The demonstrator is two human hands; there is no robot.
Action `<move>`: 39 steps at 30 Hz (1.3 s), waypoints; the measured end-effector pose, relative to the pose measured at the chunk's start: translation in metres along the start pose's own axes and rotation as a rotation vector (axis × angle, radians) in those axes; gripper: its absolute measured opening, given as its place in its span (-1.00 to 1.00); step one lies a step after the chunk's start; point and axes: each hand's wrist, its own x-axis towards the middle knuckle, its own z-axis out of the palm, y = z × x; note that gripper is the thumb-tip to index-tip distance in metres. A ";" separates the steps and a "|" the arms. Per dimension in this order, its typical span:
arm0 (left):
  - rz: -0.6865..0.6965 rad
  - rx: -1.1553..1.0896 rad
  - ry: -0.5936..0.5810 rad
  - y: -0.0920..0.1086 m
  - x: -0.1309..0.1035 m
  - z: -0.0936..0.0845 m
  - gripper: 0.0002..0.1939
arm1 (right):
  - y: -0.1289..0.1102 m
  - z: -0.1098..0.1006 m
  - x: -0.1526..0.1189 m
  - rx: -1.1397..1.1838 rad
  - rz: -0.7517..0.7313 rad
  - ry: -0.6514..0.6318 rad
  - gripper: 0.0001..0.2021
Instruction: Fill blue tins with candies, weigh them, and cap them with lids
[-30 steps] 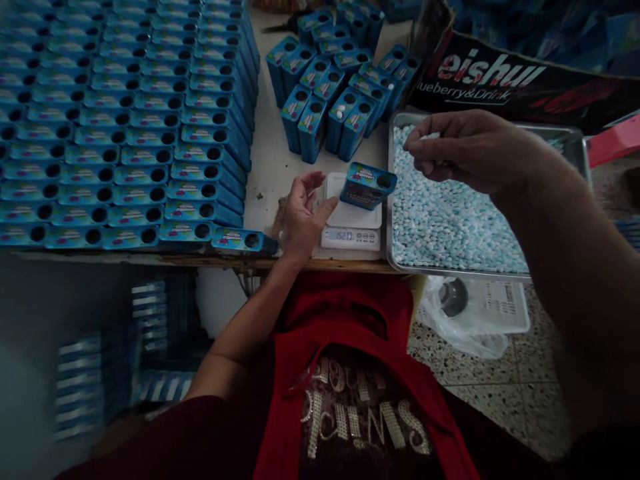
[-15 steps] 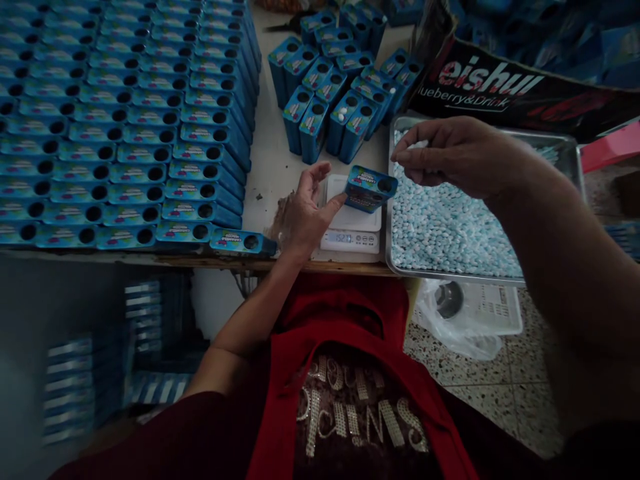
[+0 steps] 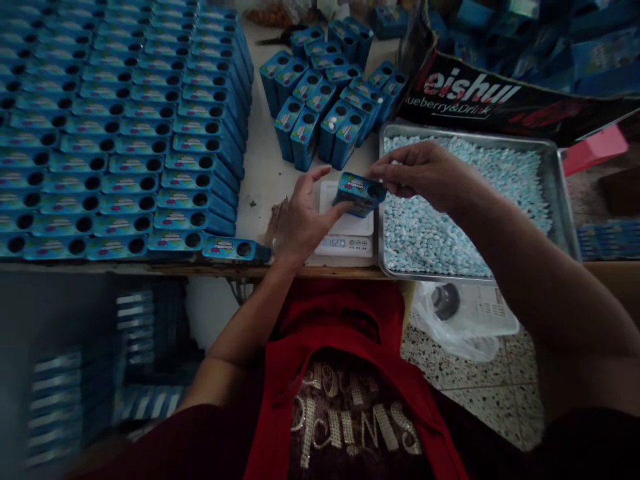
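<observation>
A blue candy box (image 3: 356, 193) with a round hole in its top stands on a small white digital scale (image 3: 363, 252). To its left, my left hand (image 3: 310, 217) is open, its thumb reaching to the box's near side and its other fingers apart. My right hand (image 3: 417, 172) is at the box's right end, fingertips pinched beside the hole. A pale bit shows between those fingers, like one of the small candies; most of it is hidden. Beneath that hand lies a metal tray (image 3: 567, 200) full of white and light-blue candies (image 3: 435, 237).
Dense rows of blue boxes (image 3: 120, 167) cover the left of the table. More boxes (image 3: 305, 133) cluster behind the scale, one with candies on top. A black printed carton (image 3: 465, 93) of boxes sits at back right, near a pink-red object (image 3: 595, 150). The table edge (image 3: 225, 270) is in front.
My right hand has moved left and down from over the tray to the box's hole. The left hand stays beside the box. The whole view has shifted slightly.
</observation>
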 end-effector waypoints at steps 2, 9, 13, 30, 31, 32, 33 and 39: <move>0.102 0.116 -0.086 0.020 0.018 0.001 -0.12 | 0.003 -0.010 0.003 0.129 -0.014 0.068 -0.82; 0.206 0.475 -0.460 0.089 0.072 -0.055 -0.57 | 0.014 -0.046 0.025 0.560 0.138 0.144 -0.66; 0.006 0.574 -0.407 0.073 0.065 -0.148 -0.58 | 0.024 -0.017 0.055 0.349 0.040 0.077 -0.59; -0.008 0.593 -0.708 0.027 0.019 -0.233 -0.26 | -0.024 0.070 0.170 -1.123 -0.218 0.146 -0.69; 0.004 0.574 -0.703 0.029 0.011 -0.236 -0.16 | -0.020 0.068 0.174 -1.055 -0.229 0.159 -0.64; 0.010 0.569 -0.713 0.029 0.004 -0.237 -0.06 | -0.017 0.067 0.177 -0.979 -0.245 0.173 -0.55; 0.013 0.577 -0.727 0.029 -0.003 -0.237 0.02 | -0.015 0.067 0.179 -0.914 -0.262 0.184 -0.47; 0.009 0.708 -0.737 0.016 -0.024 -0.224 -0.01 | -0.036 0.081 0.134 -1.131 -0.274 0.106 -0.52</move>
